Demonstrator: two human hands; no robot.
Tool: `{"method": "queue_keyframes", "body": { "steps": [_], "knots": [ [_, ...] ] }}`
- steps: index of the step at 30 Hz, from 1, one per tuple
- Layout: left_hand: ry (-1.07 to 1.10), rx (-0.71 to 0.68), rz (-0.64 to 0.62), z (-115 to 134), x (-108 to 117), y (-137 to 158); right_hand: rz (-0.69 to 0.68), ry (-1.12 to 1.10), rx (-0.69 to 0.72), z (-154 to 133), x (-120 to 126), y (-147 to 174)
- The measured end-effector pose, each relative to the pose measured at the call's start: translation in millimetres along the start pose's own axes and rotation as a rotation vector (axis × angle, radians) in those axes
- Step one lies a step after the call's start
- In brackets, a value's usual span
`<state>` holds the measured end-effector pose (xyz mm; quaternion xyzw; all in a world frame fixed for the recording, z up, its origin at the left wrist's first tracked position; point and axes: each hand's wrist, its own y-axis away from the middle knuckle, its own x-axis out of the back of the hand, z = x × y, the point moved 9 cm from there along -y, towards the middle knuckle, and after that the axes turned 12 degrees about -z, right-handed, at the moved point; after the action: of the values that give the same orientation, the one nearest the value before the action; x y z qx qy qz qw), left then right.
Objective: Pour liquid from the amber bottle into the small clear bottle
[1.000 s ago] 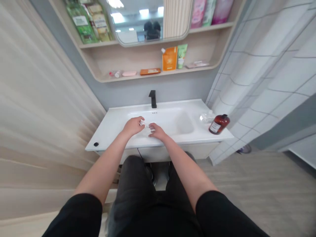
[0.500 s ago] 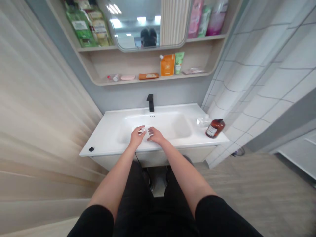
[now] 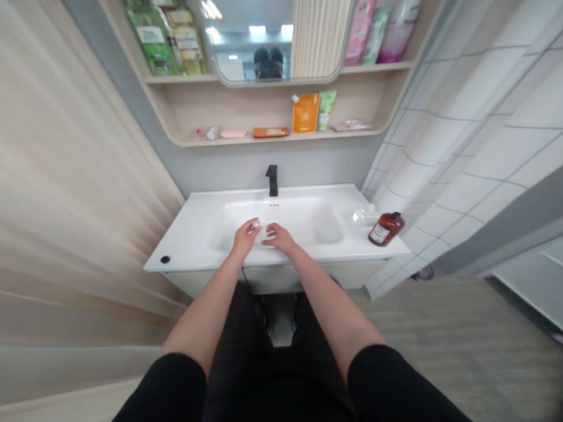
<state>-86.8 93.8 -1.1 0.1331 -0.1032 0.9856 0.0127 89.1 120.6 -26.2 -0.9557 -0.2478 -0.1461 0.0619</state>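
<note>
Over the front part of the white sink basin (image 3: 323,225), my left hand (image 3: 244,237) has its fingers closed on a small white object (image 3: 256,225), too small to name. My right hand (image 3: 280,237) is close beside it on the right. Its fingers are curled towards a pale, partly see-through patch between the hands, whose kind I cannot make out. A black faucet (image 3: 272,180) rises behind the basin, beyond both hands.
A clear plastic bottle (image 3: 365,217) and a brown bottle (image 3: 386,229) lie on the counter's right end. A round black piece (image 3: 165,259) is at front left. Above hangs a shelf (image 3: 281,138) with an orange pouch (image 3: 305,113), tubes and bottles, around a mirror (image 3: 253,41).
The view has shifted slightly, so the shelf appears further right and a little higher. Both hands stay together over the basin, with only small finger movement.
</note>
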Motion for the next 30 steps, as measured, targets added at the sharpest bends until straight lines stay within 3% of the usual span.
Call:
{"method": "queue_keyframes", "body": {
  "steps": [5,9,30],
  "knots": [
    [0.082,0.002,-0.052,-7,-2,0,0.015,-0.004,0.005,2,2,0],
    [0.022,-0.014,-0.036,-7,-2,-1,0.012,0.008,0.015,-2,2,2],
    [0.142,-0.038,-0.021,-13,-1,-1,0.018,0.012,0.018,-7,3,3]
  ]
}}
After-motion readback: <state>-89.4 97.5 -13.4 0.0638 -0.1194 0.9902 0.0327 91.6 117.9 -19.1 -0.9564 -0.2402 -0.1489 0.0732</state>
